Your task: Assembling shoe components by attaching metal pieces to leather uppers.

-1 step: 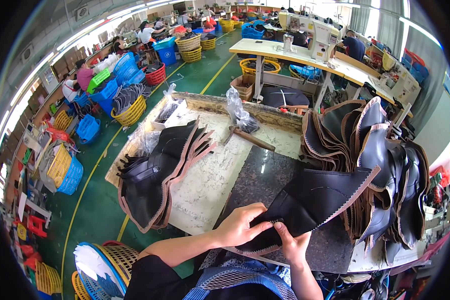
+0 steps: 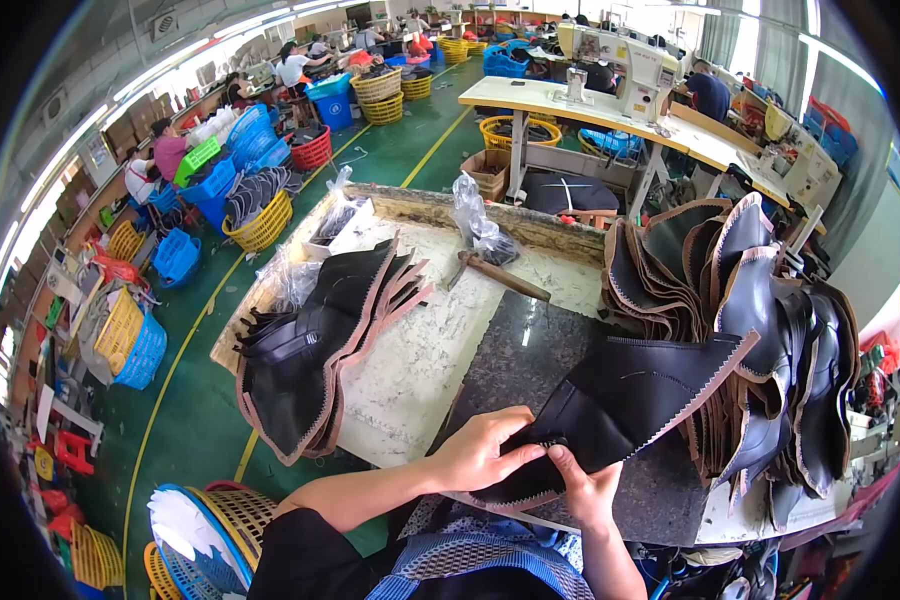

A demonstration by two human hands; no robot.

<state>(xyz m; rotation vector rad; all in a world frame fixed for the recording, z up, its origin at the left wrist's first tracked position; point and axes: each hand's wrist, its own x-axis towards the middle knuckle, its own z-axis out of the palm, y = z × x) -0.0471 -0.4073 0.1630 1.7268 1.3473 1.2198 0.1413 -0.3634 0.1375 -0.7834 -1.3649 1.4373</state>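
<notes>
A black leather shoe upper piece with a zigzag-cut pale edge lies over the dark stone slab at the near side of the bench. My left hand grips its near left part, thumb on top and fingers curled at the edge. My right hand pinches the same piece, its thumb tip nearly meeting the left thumb at a small spot on the leather. On the left of the bench rests a stack of black leather uppers with brown edges. At the right stands a larger pile of similar uppers.
A hammer lies beyond the slab, near a clear plastic bag by the raised wooden rim. Another bag sits behind the left stack. A sewing machine stands on a table ahead. Baskets and seated people line the left.
</notes>
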